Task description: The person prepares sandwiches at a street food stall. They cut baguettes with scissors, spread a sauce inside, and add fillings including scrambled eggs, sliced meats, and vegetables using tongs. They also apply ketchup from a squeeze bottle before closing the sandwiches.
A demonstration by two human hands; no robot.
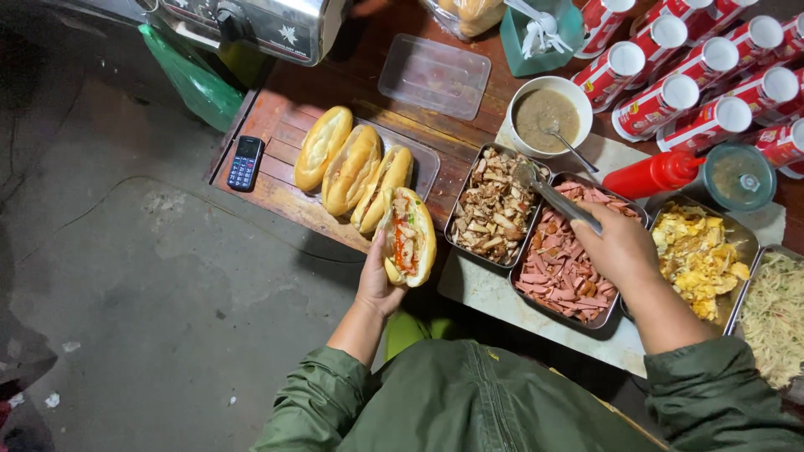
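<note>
My left hand (378,280) holds a split bread roll (409,236) filled with meat and red and green bits, at the near edge of the wooden table. My right hand (618,249) grips metal tongs (554,197) whose tips reach into a steel tray of brown chopped meat pieces (492,208). Under my right hand lies a steel tray of pink sliced sausage (559,268). Three unfilled split rolls (352,166) rest on a clear plastic lid beside the filled one.
A tray of yellow scrambled egg (695,255), a tray of pale shreds (775,314), a bowl of brown sauce with a spoon (548,113), a red squeeze bottle (653,174), red cans (712,63), a clear plastic box (434,75), a phone (245,162) at the table's left corner.
</note>
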